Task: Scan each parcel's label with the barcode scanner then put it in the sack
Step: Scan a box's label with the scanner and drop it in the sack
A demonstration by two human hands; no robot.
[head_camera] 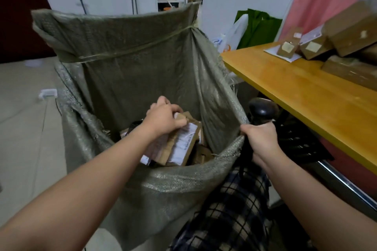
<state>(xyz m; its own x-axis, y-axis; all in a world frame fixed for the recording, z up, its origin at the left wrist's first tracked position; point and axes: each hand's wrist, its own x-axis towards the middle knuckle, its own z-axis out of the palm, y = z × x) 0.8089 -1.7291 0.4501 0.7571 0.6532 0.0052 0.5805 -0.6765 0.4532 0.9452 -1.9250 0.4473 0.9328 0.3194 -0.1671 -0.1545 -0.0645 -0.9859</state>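
A big grey-green woven sack (130, 53) stands open in front of me. My left hand (163, 117) reaches down inside it, fingers closed on a small brown cardboard parcel (183, 118) that rests on several other labelled parcels (181, 146) at the bottom. My right hand (260, 138) grips the black barcode scanner (262, 109) and also pinches the sack's right rim against the scanner's handle. More brown parcels (312, 47) lie on the yellow wooden table (306, 96) to the right.
The table edge runs diagonally along the right, close to my right arm. A green bag (259, 26) and a white bag stand behind the table. Mop poles lean on the white wall. A person sits in the far doorway. Tiled floor lies to the left.
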